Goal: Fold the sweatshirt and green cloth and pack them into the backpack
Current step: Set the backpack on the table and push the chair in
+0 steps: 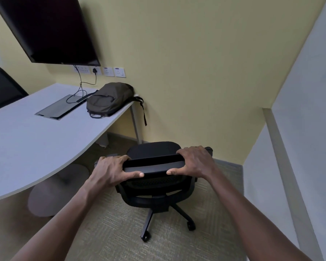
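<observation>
Up and left of my grip, the white desk (26, 132) bears an olive backpack (109, 99) and a grey cable hatch (58, 108).

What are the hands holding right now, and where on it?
Both grip the office chair by the top edge of its backrest: left hand at the left end, right hand at the right end.

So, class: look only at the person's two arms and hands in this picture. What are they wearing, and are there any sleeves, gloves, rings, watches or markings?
Both forearms are bare for as far as the frame shows: no sleeves show. The left hand and right hand wear no gloves. No watch, bracelet, ring or marking shows on either wrist or on the fingers that can be seen.
</observation>
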### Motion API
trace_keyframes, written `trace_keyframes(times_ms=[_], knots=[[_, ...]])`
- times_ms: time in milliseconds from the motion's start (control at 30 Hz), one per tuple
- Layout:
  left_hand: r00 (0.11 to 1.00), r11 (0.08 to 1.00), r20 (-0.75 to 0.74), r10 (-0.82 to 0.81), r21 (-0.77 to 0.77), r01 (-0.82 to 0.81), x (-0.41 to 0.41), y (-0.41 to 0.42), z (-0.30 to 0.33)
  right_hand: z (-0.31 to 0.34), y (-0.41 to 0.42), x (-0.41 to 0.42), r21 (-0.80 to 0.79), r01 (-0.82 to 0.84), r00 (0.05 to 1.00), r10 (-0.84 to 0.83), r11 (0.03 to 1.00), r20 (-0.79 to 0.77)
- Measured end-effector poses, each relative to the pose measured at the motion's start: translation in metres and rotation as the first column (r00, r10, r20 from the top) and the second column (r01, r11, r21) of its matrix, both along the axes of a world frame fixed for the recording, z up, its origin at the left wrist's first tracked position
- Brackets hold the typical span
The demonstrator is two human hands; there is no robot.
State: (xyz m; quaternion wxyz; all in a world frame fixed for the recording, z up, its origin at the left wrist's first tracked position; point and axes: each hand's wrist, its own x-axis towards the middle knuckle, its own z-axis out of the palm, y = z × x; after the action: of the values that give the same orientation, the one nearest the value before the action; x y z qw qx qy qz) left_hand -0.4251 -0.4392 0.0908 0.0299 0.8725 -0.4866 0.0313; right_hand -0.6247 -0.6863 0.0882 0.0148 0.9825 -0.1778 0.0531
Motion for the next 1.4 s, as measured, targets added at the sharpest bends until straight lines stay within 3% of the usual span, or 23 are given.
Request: trace_keyframes(times_ms=[400,633,1400], knots=[[0.994,0.993,0.021,0.104,-0.066,-0.103,0.044,0.005,-0.002,0.001,-0.016,0.068,0.009,-0.118,0.993,0.118,0.993,-0.002],[0.990,0.988,-0.027,0.137,-0.062,-0.138,0.067,0.005,-0.001,0.003,-0.021,0.098,0.030,-0.145,0.989,0.145,0.989,0.002],[0.941,0.941,0.038,0.336,-0.036,-0.335,0.113,-0.046,0.005,0.000,-0.099,0.205,0.053,-0.325,0.946,0.325,0.944,0.016]])
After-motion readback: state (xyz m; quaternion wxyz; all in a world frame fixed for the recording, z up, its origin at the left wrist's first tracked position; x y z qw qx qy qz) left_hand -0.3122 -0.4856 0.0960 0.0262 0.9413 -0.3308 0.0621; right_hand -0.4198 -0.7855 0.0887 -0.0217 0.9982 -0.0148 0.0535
